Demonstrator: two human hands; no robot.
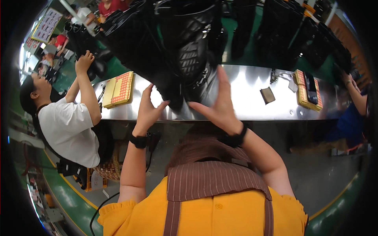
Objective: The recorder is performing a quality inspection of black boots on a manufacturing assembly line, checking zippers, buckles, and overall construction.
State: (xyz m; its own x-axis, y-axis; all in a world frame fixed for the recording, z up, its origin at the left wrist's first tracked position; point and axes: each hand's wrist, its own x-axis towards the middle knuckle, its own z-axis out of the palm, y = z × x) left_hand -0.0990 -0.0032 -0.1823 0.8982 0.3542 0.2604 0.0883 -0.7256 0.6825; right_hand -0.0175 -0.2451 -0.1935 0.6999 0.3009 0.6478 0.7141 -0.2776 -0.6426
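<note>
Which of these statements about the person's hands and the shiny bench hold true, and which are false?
1. Both hands touch the big black quilted bag. True: left hand, right hand.
2. The bag stands on a wooden table. False: on a shiny metal bench.
3. A yellow and orange flat pad lies on the bench to the left. True.
4. Both wrists are bare. False: each wears a black band.
5. A co-worker in a white shirt is at the left. True.

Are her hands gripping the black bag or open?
Open: left hand and right hand have fingers spread beside the black bag, fingertips near it; contact cannot be told.
</note>
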